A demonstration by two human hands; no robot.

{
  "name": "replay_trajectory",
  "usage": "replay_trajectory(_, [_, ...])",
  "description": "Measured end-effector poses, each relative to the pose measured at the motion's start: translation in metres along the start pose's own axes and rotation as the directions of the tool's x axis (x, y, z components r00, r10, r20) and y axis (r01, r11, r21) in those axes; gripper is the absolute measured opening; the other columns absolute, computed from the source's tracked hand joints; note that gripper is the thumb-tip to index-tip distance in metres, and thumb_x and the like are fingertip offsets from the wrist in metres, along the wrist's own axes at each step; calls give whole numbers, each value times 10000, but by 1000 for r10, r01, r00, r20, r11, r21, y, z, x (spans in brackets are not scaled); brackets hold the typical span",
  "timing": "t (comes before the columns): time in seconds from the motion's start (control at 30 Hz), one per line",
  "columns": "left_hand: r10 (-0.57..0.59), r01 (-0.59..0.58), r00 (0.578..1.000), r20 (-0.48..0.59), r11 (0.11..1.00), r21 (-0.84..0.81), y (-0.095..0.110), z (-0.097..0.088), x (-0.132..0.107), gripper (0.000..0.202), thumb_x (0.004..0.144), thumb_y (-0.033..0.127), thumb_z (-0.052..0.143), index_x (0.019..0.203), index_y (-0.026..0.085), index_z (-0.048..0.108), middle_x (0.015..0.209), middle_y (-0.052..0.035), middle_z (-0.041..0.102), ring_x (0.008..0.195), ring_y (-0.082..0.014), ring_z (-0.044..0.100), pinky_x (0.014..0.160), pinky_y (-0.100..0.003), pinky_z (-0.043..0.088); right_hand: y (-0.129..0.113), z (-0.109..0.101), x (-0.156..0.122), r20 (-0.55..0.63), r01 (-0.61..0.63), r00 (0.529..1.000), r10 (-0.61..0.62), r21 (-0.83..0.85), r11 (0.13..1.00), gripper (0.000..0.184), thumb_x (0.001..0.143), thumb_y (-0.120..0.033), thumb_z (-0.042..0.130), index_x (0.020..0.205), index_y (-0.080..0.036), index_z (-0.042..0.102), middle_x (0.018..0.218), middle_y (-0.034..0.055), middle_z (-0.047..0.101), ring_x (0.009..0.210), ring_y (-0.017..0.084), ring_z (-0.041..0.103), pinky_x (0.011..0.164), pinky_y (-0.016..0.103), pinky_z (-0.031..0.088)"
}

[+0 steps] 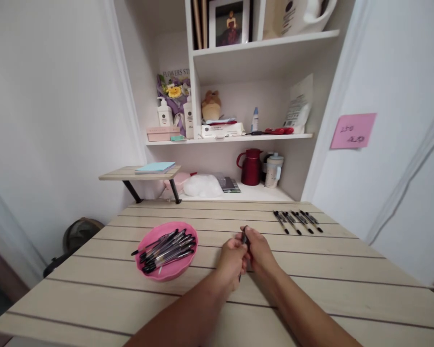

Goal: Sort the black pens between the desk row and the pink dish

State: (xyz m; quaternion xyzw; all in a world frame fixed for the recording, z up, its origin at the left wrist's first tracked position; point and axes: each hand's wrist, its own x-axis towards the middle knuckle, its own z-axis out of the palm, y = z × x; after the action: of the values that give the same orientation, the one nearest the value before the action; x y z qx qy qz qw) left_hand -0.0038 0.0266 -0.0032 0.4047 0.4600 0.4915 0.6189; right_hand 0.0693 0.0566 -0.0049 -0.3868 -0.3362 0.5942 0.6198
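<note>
Head camera: a person's left hand (pixel 232 259) and right hand (pixel 259 250) are meeting above the middle of the slatted wooden surface (pixel 329 272), both gripping one black pen (pixel 244 237) between closed fingers. A pink bowl (pixel 152 232) of pens is sitting just left; a row of pens (pixel 298 221) is lying well apart, right.

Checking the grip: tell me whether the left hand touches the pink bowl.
Apart. The head view shows bare table between the left hand and the pink bowl; that hand joins the right hand on a black pen.
</note>
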Motion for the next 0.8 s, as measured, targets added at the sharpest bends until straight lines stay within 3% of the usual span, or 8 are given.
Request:
replay_trajectory(0.07, [-12, 12, 1000, 13, 1000, -9, -10, 5, 4, 212, 679, 337, 554, 696, 185, 408, 519, 70, 447, 316, -11, 277, 348, -169, 113, 8, -9, 5, -71, -31, 997, 32, 4, 1000, 311, 695, -444, 569, 854, -185, 501, 573, -37, 586, 249, 31, 301, 245, 164, 207])
replay_trajectory(0.2, [-12, 14, 998, 68, 999, -38, -13, 5, 6, 205, 665, 331, 575, 717, 168, 462, 552, 62, 455, 325, -1, 263, 355, -177, 96, 11, -17, 12, -138, -23, 990, 18, -30, 999, 247, 719, -389, 547, 831, -176, 493, 536, -29, 577, 296, 61, 409, 252, 150, 236])
replay_trajectory(0.4, [-59, 73, 983, 175, 994, -77, -8, -4, 5, 308, 640, 338, 615, 879, 158, 545, 628, 44, 497, 352, 5, 266, 365, -177, 96, 3, -14, 14, -130, -19, 992, 9, -72, 997, 241, 732, -385, 537, 847, -176, 504, 564, -10, 612, 341, 84, 465, 259, 160, 265])
replay_trajectory(0.5, [-62, 86, 968, 245, 992, -92, -9, -8, 5, 337, 657, 310, 595, 950, 153, 540, 675, 18, 544, 353, 3, 273, 363, -176, 104, -2, -19, 16, -116, 5, 993, -12, -65, 998, 263, 720, -398, 564, 852, -176, 515, 613, 17, 647, 469, 117, 562, 320, 166, 351])
replay_trajectory(0.63, [-54, 81, 949, 311, 994, -75, -12, -12, 6, 362, 682, 302, 567, 1001, 136, 530, 675, -5, 574, 342, -7, 294, 353, -179, 132, -8, -32, 24, -162, 81, 984, -77, 21, 996, 302, 692, -418, 609, 861, -183, 526, 715, 32, 679, 588, 120, 605, 449, 187, 458])
replay_trajectory(0.8, [-56, 83, 948, 312, 994, -77, -12, -12, 6, 407, 665, 310, 580, 1029, 146, 508, 633, 18, 556, 332, -16, 315, 350, -177, 154, -13, -44, 30, -184, 113, 979, -84, 156, 981, 206, 725, -355, 592, 843, -203, 521, 767, 14, 662, 582, 103, 599, 465, 195, 482])
